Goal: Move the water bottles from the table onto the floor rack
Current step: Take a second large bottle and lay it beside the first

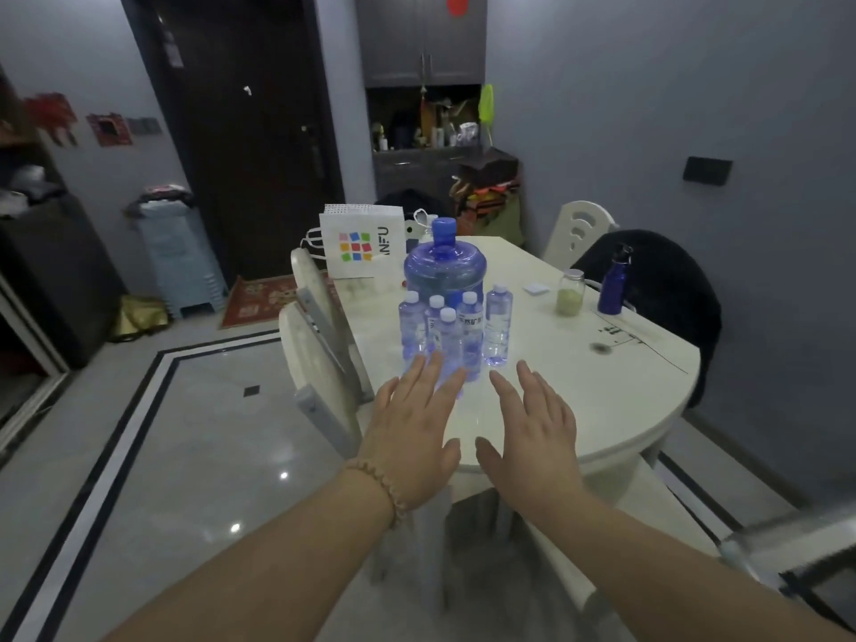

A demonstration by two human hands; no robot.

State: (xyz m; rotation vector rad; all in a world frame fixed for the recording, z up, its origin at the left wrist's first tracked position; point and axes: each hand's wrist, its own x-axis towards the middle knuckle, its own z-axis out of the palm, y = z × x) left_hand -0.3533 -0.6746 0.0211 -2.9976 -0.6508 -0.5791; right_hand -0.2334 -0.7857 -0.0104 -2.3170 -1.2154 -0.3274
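Observation:
Several small clear water bottles (497, 326) with white caps stand clustered on the cream table (602, 391). Right behind them rises a large blue water jug (444, 266) with a blue cap. My left hand (417, 424) stretches out flat with straight fingers; its fingertips overlap the base of the nearest bottles. My right hand (532, 433) is also flat and spread, hovering over the table just short of the cluster, holding nothing. A metal frame (796, 544) shows at the lower right edge, blurred; I cannot tell whether it is the rack.
A white paper bag (359, 243), a glass jar (570, 291) and a dark blue flask (613, 282) also stand on the table. Cream chairs (319, 354) line the left side; a dark-draped chair (657, 280) is at the right. Tiled floor (162, 456) lies left.

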